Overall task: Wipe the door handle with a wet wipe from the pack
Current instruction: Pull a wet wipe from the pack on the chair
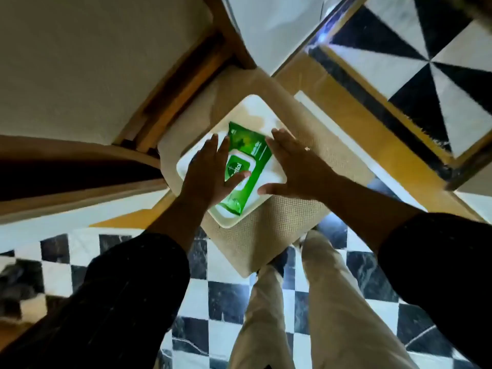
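A green wet-wipe pack (249, 153) with a white flip lid lies flat on a white tray (247, 110), which rests on a beige woven stool (269, 235). My left hand (210, 171) lies over the pack's left side with fingers spread and the thumb resting on the lid. To the pack's right, my right hand (295, 169) hovers with its fingers apart and the thumb near the pack's lower edge. Neither hand grips anything. No door handle is visible.
A wooden door frame (181, 83) and a pale door or wall (80, 62) stand at the upper left. Black-and-white checkered floor (226, 296) lies below, with my beige-trousered legs (306, 315) on it. A yellow-bordered patterned floor section (399, 83) is at the upper right.
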`<state>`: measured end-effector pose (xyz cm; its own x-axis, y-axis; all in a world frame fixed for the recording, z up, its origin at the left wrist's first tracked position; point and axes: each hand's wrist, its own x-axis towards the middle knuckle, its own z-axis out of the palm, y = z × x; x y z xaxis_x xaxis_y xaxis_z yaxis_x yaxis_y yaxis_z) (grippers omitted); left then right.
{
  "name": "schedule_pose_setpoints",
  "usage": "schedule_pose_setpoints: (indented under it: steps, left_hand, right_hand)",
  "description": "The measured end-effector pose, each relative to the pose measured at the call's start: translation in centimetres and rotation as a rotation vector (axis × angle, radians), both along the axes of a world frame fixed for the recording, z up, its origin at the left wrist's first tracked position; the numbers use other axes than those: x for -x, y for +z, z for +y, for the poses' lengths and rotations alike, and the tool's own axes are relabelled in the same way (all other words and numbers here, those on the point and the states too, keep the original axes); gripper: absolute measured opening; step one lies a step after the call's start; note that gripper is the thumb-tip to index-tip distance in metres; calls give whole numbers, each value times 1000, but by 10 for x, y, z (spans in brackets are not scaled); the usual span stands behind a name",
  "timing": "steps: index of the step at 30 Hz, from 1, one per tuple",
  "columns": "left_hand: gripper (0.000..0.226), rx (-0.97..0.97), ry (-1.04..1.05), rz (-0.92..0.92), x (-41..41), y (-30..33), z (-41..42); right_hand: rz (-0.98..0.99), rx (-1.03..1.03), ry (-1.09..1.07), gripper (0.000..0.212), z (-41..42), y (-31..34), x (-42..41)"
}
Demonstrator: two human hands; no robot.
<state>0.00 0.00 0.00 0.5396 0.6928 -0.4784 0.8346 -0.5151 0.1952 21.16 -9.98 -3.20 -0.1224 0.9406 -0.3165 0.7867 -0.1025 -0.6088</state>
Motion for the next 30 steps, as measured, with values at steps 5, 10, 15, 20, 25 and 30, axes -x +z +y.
schedule_pose_setpoints:
  steps: [5,10,15,20,25,30]
  left_hand:
    - [111,-36,-74,-16,3,-38,5]
    - [108,-58,-110,-102,4,-60,2]
    - [93,-49,-122,-163,8,-69,-2]
    - [84,-1,-170,-223,9,-69,1]
    - [78,-6,-218,-228,11,-59,3]
    - [65,-186,-329,-220,15,-44,1]
  right_hand:
    - [-77,-46,126,122,14,-31,3]
    - [-105,-89,237,118,19,-45,15]
    - [-152,-121,303,118,21,-54,24]
    - [-202,-122,331,118,22,-58,25]
    - [-249,-84,335,117,22,-50,28]
    - [-257,-83,239,100,20,-35,39]
